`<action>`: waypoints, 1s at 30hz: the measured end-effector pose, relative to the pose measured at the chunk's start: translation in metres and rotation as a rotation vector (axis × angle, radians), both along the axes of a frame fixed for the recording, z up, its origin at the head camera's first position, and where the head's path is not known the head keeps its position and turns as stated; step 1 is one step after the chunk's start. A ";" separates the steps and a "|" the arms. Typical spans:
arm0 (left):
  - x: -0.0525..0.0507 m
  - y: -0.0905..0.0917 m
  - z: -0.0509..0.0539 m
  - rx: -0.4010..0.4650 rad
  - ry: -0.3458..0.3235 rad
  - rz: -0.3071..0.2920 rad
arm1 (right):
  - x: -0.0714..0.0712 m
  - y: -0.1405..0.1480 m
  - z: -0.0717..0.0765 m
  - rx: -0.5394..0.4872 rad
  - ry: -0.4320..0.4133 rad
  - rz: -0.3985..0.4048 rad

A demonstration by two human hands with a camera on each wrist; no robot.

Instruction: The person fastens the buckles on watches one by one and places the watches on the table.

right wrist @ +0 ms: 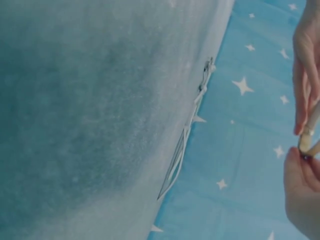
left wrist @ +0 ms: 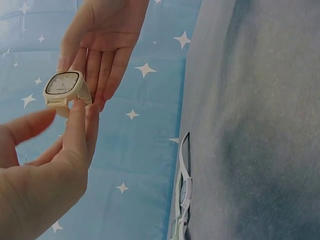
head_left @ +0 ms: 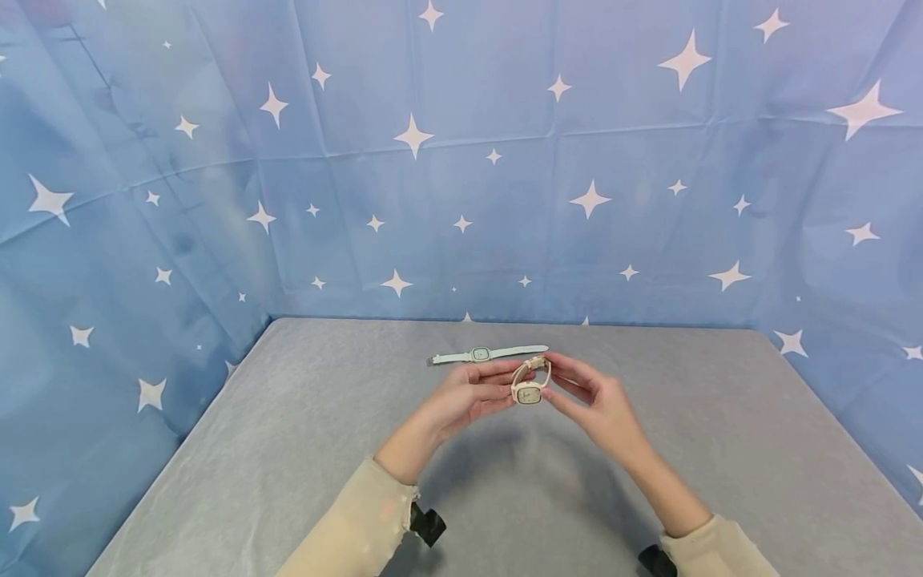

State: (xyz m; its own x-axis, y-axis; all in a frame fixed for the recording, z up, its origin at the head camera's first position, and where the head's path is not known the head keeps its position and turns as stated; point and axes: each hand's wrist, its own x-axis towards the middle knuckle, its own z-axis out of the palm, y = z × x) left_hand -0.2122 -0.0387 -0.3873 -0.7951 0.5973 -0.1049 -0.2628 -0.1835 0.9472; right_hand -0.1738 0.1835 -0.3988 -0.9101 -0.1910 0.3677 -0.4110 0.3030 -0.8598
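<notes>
A cream wristwatch (head_left: 530,395), its strap bent into a loop, is held up above the table between both hands. My right hand (head_left: 602,405) pinches it from the right, with the thumb at the case and the fingers by the strap. On the other side, my left hand (head_left: 461,394) touches the strap with nearly straight fingers; its thumb looks apart from the case. The left wrist view shows the watch's dial (left wrist: 62,83) facing up. Only part of each hand and of the strap (right wrist: 307,137) enters the right wrist view's edge.
A mint-green wristwatch (head_left: 481,353) lies stretched out on the grey cloth-covered table (head_left: 288,449), just beyond the hands. Blue cloth (head_left: 497,184) with white stars hangs behind the table and along its sides. A black device (head_left: 429,525) sits at the left wrist.
</notes>
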 end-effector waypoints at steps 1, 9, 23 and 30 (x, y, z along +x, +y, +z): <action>0.000 0.000 0.001 0.007 0.007 -0.012 | 0.000 0.000 0.000 -0.014 -0.010 0.002; 0.002 0.001 0.001 -0.046 0.056 0.012 | -0.003 0.000 -0.001 -0.105 -0.073 0.014; 0.003 0.004 0.001 -0.108 0.076 0.106 | -0.005 -0.003 0.001 -0.121 -0.160 0.021; 0.002 0.004 0.000 -0.155 0.112 0.137 | -0.005 -0.004 0.002 -0.124 -0.184 0.001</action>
